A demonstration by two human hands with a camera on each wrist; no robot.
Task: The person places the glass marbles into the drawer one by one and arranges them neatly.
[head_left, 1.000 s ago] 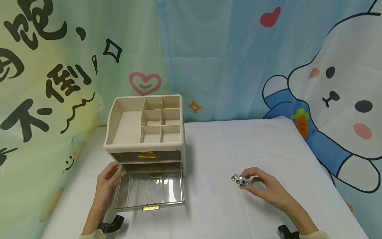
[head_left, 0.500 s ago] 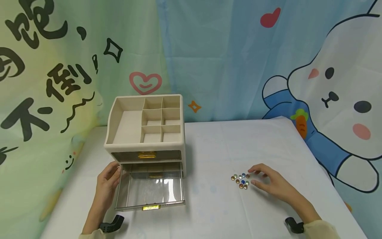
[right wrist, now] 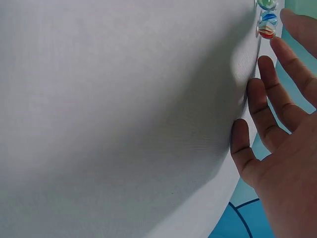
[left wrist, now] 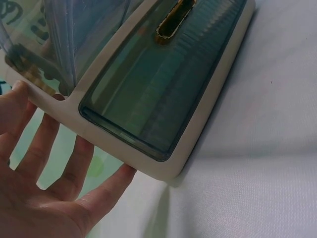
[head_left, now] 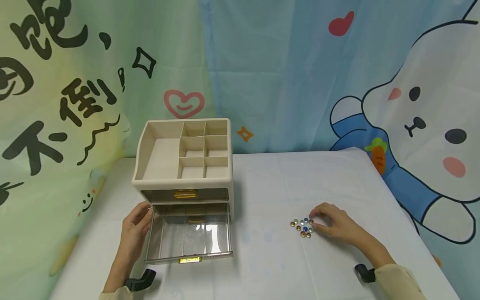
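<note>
The left hand (head_left: 134, 223) is at the left side of the box (head_left: 182, 183), its fingers spread and mostly straight, touching the side but wrapped round nothing. The box stands on the table (head_left: 266, 183); it looks like stiff, fairly light plastic that could slide if pushed, best steadied by its side walls. Its lower drawer (head_left: 171, 239) is pulled out, see-through and probably brittle, with the gold handle (head_left: 190, 260) the natural hold. Farther right, well apart, the marbles (head_left: 305, 229) lie in a loose cluster on the table: likely hard glass, slippery and quick to roll, so each wants a light pinch across its middle. The right hand (head_left: 333, 223) is at their right edge, thumb and forefinger parted around a brown marble (head_left: 311, 221), the other fingers loosely extended; whether either tip touches it, I cannot tell. The right wrist view cuts off most of the cluster, the left one much of the box, and the drawer's back end is hard to make out.
</note>
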